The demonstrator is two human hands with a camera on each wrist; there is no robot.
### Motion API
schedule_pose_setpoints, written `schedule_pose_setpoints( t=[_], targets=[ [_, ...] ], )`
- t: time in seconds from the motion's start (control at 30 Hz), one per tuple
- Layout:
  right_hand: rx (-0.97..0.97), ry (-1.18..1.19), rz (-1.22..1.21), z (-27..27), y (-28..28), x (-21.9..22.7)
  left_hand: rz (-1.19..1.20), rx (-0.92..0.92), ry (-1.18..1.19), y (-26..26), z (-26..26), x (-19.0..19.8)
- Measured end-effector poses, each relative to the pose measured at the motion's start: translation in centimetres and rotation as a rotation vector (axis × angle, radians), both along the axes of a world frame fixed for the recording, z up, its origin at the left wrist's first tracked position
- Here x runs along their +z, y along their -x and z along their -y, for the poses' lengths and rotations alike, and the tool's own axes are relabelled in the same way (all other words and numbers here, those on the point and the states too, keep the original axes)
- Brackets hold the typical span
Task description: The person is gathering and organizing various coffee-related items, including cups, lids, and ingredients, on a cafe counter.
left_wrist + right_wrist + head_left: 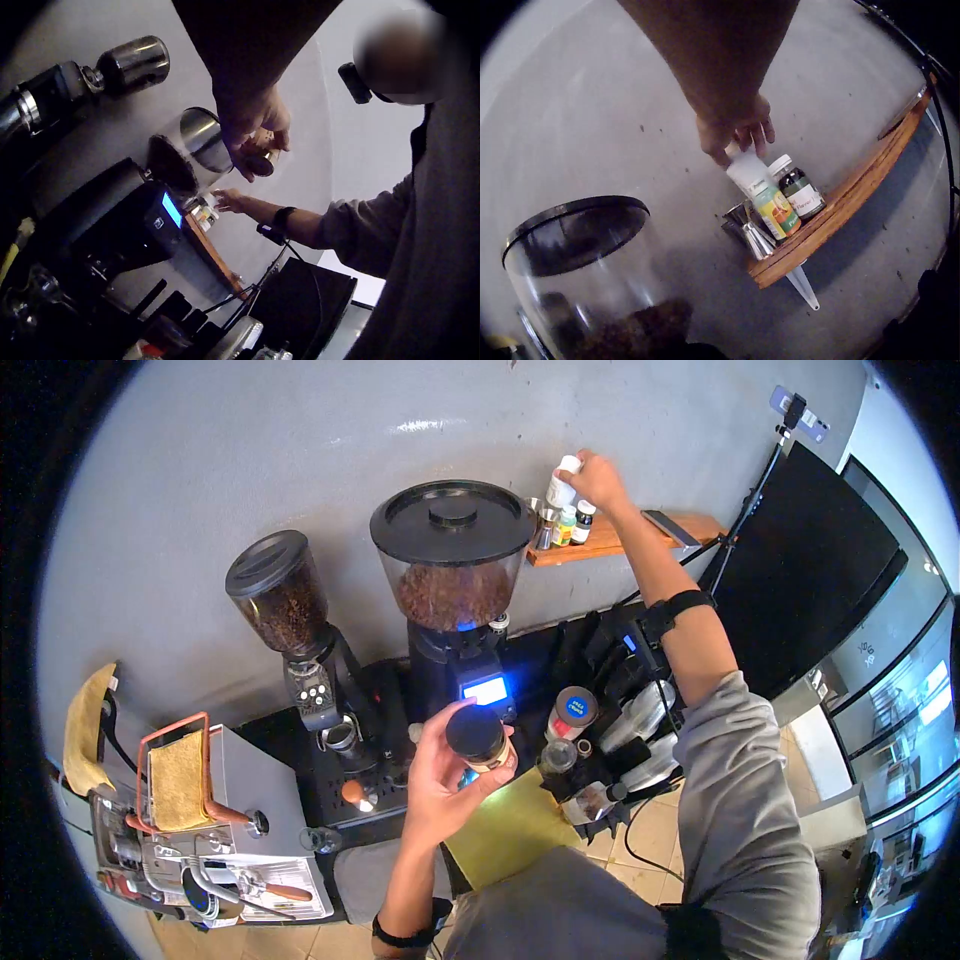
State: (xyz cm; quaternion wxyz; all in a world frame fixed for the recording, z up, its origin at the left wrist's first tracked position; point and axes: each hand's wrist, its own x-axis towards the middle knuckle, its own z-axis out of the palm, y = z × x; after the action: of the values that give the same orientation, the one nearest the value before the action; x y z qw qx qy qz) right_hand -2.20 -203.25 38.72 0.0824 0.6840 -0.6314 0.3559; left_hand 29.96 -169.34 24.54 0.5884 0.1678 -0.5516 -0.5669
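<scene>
My left hand (pixel 437 788) holds a small dark-lidded jar (pixel 474 732) in front of the large coffee grinder, thumb and fingers curled round its sides. The left wrist view shows the same jar (pixel 260 162) tilted in the fingers. Up at the wooden shelf (pixel 640 538), my right hand (pixel 602 482) grips a white bottle (pixel 561 488) near its top. Just in front of that bottle stand a small bottle with a yellow and green label (pixel 777 210) and a dark bottle with a white cap (pixel 801 189). Metal jiggers (pixel 750 234) stand beside them at the shelf's end.
The large grinder (pixel 452 540) and a smaller grinder (pixel 290 605) stand along the wall, with an espresso machine (pixel 255 790) at left. A lidded tub (pixel 574 710) and several clear containers crowd the right of the counter. A tripod (pixel 745 510) rises beyond the shelf.
</scene>
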Motion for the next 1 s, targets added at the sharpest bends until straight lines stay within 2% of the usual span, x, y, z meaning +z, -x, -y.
schedule_pose_setpoints(
  t=[0.23,0.4,0.53,0.7,0.8,1.0],
  targets=[
    [0.010,-0.096,-0.095,2.3,0.2,-1.5,0.007,0.045,-0.006,-0.3,-0.2,-0.4],
    [-0.089,-0.266,-0.142,2.5,-0.1,-2.1,0.013,0.052,-0.029,-0.8,-0.5,-0.5],
    [-0.118,-0.280,-0.180,2.6,-0.2,-2.0,0.013,0.053,-0.031,-1.1,-0.6,-0.4],
    [-0.151,-0.422,-0.174,3.2,0.1,-2.0,0.015,0.053,-0.026,-1.4,-0.6,-0.5],
    [-0.110,-0.313,-0.172,3.7,0.4,-2.8,0.032,0.063,-0.013,-1.5,-0.7,-0.6],
    [-0.128,-0.259,-0.203,3.6,0.4,-3.2,0.048,0.075,-0.050,-1.3,-0.8,-0.5]
  ],
)
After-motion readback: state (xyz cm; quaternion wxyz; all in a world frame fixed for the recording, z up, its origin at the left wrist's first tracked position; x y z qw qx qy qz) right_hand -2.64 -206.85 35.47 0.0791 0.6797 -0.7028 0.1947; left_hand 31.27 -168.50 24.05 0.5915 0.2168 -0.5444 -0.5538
